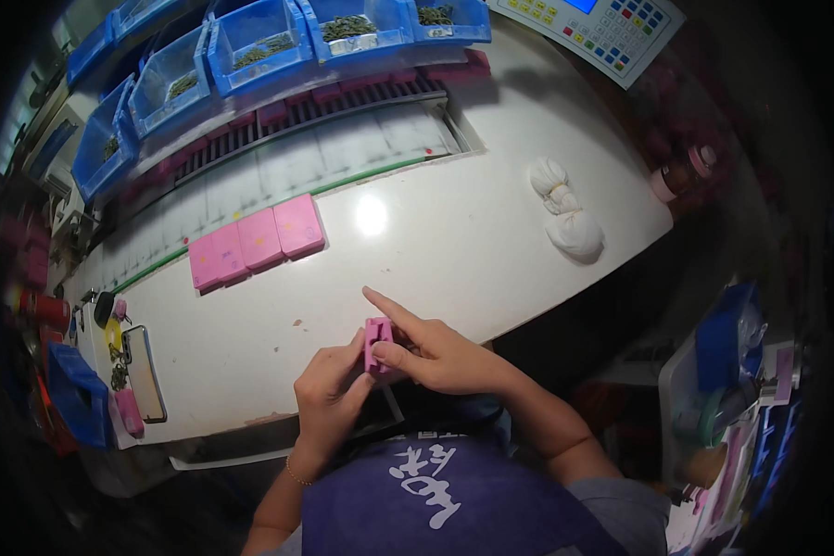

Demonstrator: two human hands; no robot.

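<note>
A small pink block (372,330) is held upright over the table's front edge, with a dark slot or hollow on the side facing up. My left hand (326,391) pinches it from the left between thumb and fingers. From the right, my right hand (449,357) lays its thumb across the block, while its index finger points out past it over the table. The other right fingers are partly hidden. Beyond my hands, several flat pink blocks (259,239) lie side by side in a row, with small marks on top.
Blue bins (259,57) with small greenish pieces line the back, above a slatted rack (315,113). A knotted white cloth bundle (565,213) rests at right on the white table (417,241). A phone (144,373) lies at left; a keypad machine (602,32) stands far right.
</note>
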